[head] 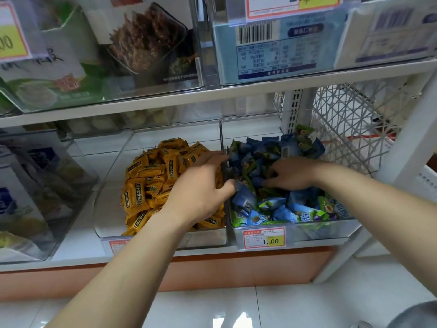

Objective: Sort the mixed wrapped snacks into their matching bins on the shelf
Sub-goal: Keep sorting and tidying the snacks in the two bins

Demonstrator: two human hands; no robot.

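Both forearms are stretched toward the shelf (71,262). The left grip (201,185) is hung over the yellow snacks (146,183), with its fingers bent at the near side of the right bin (326,229). The right grip (290,175) is curled narrow into the blue and green snacks (272,209). Whether a wrapper is held by either cannot be told. Strays are best pinched singly, lifted clear of the divide, and checked by colour before release.

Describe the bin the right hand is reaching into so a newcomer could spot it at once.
On the lower level of the white shelf, find the clear bin beside the white lattice basket, with a 1.00 price tag on its front. It alone holds blue and green wrapped snacks; its left neighbour holds yellow ones.
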